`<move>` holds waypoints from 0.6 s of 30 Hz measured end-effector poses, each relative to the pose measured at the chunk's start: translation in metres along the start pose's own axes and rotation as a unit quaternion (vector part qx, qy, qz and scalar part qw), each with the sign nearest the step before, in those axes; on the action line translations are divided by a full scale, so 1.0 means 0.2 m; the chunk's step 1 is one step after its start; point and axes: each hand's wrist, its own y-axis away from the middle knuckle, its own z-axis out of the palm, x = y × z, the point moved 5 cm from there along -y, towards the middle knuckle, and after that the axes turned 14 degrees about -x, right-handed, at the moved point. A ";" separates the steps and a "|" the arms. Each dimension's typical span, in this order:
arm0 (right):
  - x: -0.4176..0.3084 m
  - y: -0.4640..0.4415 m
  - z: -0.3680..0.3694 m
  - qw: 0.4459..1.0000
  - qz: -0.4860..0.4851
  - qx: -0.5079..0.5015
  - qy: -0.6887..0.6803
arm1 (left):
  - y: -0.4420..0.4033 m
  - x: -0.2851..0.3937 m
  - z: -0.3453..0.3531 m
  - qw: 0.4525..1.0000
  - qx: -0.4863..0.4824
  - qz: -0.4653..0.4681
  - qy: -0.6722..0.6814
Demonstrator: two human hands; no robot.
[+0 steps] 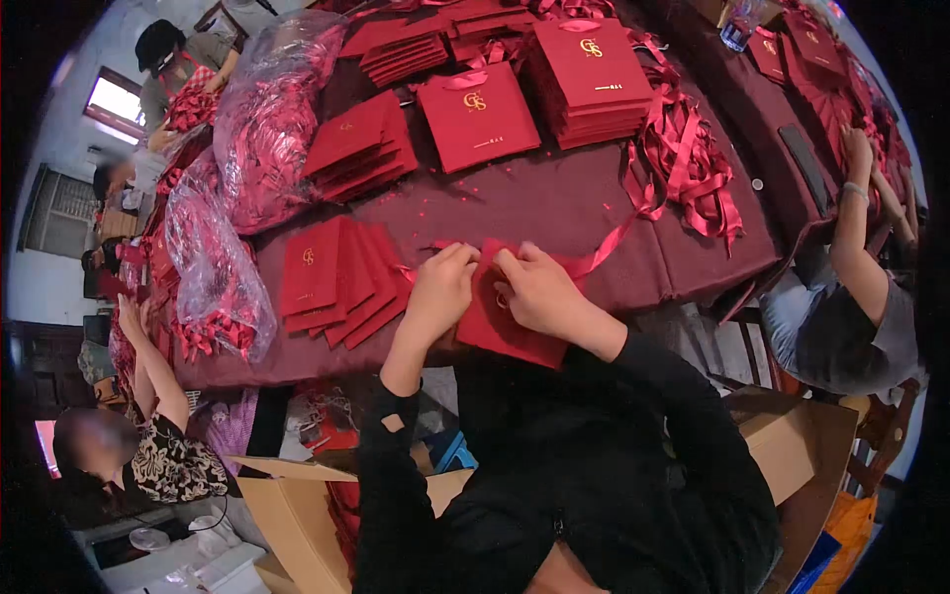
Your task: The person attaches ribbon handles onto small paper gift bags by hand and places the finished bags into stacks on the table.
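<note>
A red paper gift bag (510, 332) lies tilted at the table's near edge, between my two hands. My left hand (442, 292) is closed in a pinch at the bag's top left, with a short red end showing beside its fingers. My right hand (546, 290) bends over the bag's top edge, fingers closed on it and partly covering its gold mark. From behind that hand a red satin ribbon (602, 249) trails right across the cloth. Just left of my left hand, several finished-looking red bags (322, 272) lie fanned out.
Further back are stacked red bags (594, 74), a single bag (478, 117) and a ribbon heap (683, 163). Clear plastic sacks (272, 129) bulge at the left. A dark phone-like slab (804, 168) lies right. Other people work on both sides; a cardboard box (297, 515) stands below.
</note>
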 end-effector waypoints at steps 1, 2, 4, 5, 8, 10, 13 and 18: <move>-0.04 0.02 0.00 0.993 -0.043 0.033 0.105 | 0.00 -0.02 -0.02 1.000 0.014 -0.008 -0.015; -0.08 0.03 0.02 0.972 -0.085 0.067 0.209 | 0.00 -0.05 -0.01 1.000 0.015 -0.007 0.008; -0.07 0.04 0.04 0.959 -0.070 0.070 0.267 | -0.01 -0.06 -0.01 1.000 0.005 -0.017 0.018; -0.06 0.05 0.04 0.965 -0.057 0.076 0.246 | 0.00 -0.08 -0.01 0.999 -0.007 -0.033 0.030; -0.03 0.05 0.02 0.973 -0.042 0.085 0.212 | 0.04 -0.22 -0.07 0.967 0.040 -0.160 0.193; -0.03 0.04 0.02 0.976 -0.041 0.089 0.196 | 0.10 -0.33 -0.17 0.969 0.100 -0.142 0.178; -0.03 0.05 0.03 0.968 -0.050 0.099 0.227 | 0.12 -0.32 -0.22 0.970 0.095 -0.191 0.119; -0.04 0.05 0.03 0.965 -0.052 0.093 0.238 | 0.06 -0.37 -0.20 0.971 0.145 -0.175 -0.080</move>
